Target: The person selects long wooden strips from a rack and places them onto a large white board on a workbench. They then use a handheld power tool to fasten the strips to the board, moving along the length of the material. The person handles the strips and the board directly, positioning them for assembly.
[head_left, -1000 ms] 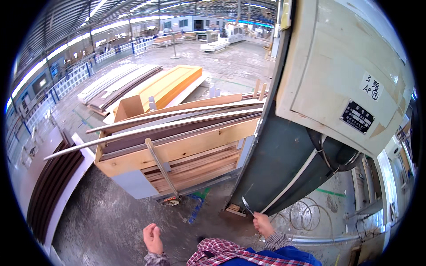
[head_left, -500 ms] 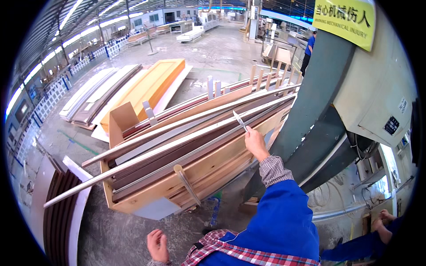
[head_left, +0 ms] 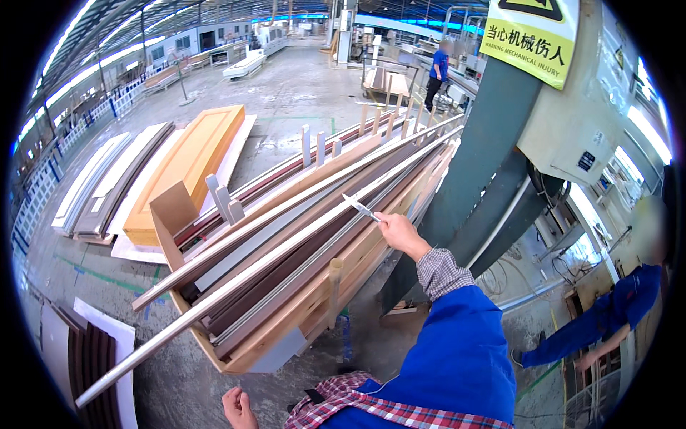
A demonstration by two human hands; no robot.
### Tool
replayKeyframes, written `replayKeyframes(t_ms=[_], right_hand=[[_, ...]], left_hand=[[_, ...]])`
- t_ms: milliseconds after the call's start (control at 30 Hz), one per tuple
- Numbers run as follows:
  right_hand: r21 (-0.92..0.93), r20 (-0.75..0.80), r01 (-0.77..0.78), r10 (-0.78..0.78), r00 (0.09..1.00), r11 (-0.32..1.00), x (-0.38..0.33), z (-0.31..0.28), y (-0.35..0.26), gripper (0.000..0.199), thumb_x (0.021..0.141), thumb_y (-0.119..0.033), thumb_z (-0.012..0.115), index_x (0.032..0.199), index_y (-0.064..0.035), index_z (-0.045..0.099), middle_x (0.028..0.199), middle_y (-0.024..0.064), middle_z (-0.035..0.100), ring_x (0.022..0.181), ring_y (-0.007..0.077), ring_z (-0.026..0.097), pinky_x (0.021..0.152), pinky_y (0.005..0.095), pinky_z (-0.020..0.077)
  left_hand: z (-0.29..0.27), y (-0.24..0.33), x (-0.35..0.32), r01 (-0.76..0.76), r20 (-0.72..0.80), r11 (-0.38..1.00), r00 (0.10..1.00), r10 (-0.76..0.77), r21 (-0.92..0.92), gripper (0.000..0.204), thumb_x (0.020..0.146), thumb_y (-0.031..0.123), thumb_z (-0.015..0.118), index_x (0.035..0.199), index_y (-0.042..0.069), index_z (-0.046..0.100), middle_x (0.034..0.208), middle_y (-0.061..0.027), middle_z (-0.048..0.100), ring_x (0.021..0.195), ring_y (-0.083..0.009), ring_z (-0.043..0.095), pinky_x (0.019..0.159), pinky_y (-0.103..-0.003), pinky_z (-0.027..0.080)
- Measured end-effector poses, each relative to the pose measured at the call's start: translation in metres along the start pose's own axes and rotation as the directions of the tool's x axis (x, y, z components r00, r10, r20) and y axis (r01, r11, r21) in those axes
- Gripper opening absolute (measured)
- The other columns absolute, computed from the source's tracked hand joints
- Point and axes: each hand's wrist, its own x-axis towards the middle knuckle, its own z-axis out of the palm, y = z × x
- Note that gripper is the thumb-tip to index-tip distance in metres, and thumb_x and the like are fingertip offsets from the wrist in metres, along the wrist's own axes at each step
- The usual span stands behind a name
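My right hand (head_left: 400, 232), arm stretched forward, is closed round the handle of a small knife (head_left: 361, 207) with a pale metal blade. Its blade lies over a long white-edged strip (head_left: 286, 252), seemingly touching or just above it; I cannot tell which. That strip rests on a wooden crate (head_left: 275, 329) filled with long brown, grey and white strips, and its near end sticks out past the crate. Low in the view, my left hand (head_left: 239, 409) hangs beside my body, fingers loosely curled, thumb apart, with nothing visible in it.
A green-grey machine column (head_left: 493, 150) with a yellow warning sign (head_left: 532, 43) stands close on the right. Stacked panels (head_left: 189, 164) lie beyond the crate. Brown boards (head_left: 96, 365) stand at lower left. One co-worker (head_left: 607, 314) bends at right; another person (head_left: 437, 71) stands farther back.
My view has turned right. My right hand and the knife have shifted left and nearer along the strip. The co-worker at right shows more fully.
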Motion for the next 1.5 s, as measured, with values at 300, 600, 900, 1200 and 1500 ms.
replayKeyframes(t_ms=[300, 600, 900, 1200, 1500], right_hand=[[-0.053, 0.045, -0.104, 0.106, 0.993, 0.993, -0.009, -0.001, -0.05, 0.032, 0.079, -0.016, 0.043, 0.104, -0.0094, 0.062, 0.082, 0.021, 0.061, 0.074, 0.0353, 0.059, 0.066, 0.0389, 0.0466], [-0.033, -0.193, -0.219, 0.209, 0.959, 0.975, -0.015, 0.023, -0.037, 0.034, 0.083, -0.023, 0.048, 0.116, -0.0151, 0.055, 0.073, 0.0119, 0.061, 0.066, 0.0217, 0.058, 0.062, 0.0324, 0.0436], [0.041, 0.114, -0.133, 0.127, 0.985, 0.99, -0.02, 0.028, -0.041, 0.031, 0.085, -0.026, 0.047, 0.113, -0.0192, 0.058, 0.08, 0.0172, 0.061, 0.075, 0.0285, 0.06, 0.067, 0.0351, 0.0452], [-0.158, 0.002, -0.188, 0.191, 0.982, 0.969, -0.026, 0.02, -0.102, 0.026, 0.083, -0.02, 0.046, 0.101, -0.0092, 0.061, 0.07, 0.0146, 0.058, 0.069, 0.0294, 0.057, 0.063, 0.0385, 0.0447], [-0.175, -0.206, -0.503, 0.468, 0.86, 0.847, -0.033, 0.085, -0.181, 0.026, 0.076, -0.011, 0.048, 0.094, 0.0003, 0.063, 0.096, 0.0217, 0.061, 0.093, 0.0377, 0.057, 0.078, 0.042, 0.0465]], left_hand=[[-0.093, -0.028, 0.026, 0.015, 0.053, 0.995, 0.998, -0.021, 0.1, 0.028, 0.085, 0.016, 0.055, 0.107, -0.002, 0.056, 0.107, -0.014, 0.056, 0.1, -0.0228, 0.051, 0.089, -0.032, 0.039], [-0.15, -0.09, 0.095, 0.191, 0.014, 0.559, 0.952, -0.306, -0.807, 0.047, 0.084, 0.027, 0.044, 0.121, -0.001, 0.043, 0.123, -0.0148, 0.043, 0.104, -0.0253, 0.049, 0.089, -0.035, 0.04], [-0.285, -0.171, 0.154, -0.075, -0.072, 0.033, 0.995, 0.073, -0.997, 0.058, 0.069, 0.032, 0.038, 0.108, -0.008, 0.055, 0.116, -0.0259, 0.05, 0.115, -0.0388, 0.042, 0.103, -0.05, 0.024], [-0.26, -0.075, 0.156, -0.143, -0.133, 0.083, 0.985, 0.113, -0.986, 0.053, 0.072, 0.028, 0.042, 0.108, -0.008, 0.054, 0.116, -0.0259, 0.051, 0.114, -0.0361, 0.043, 0.102, -0.047, 0.028], [-0.277, -0.067, 0.166, -0.139, -0.134, 0.182, 0.99, 0.045, -0.973, 0.05, 0.073, 0.025, 0.044, 0.11, -0.008, 0.053, 0.116, -0.0255, 0.051, 0.114, -0.0351, 0.044, 0.102, -0.045, 0.028]])
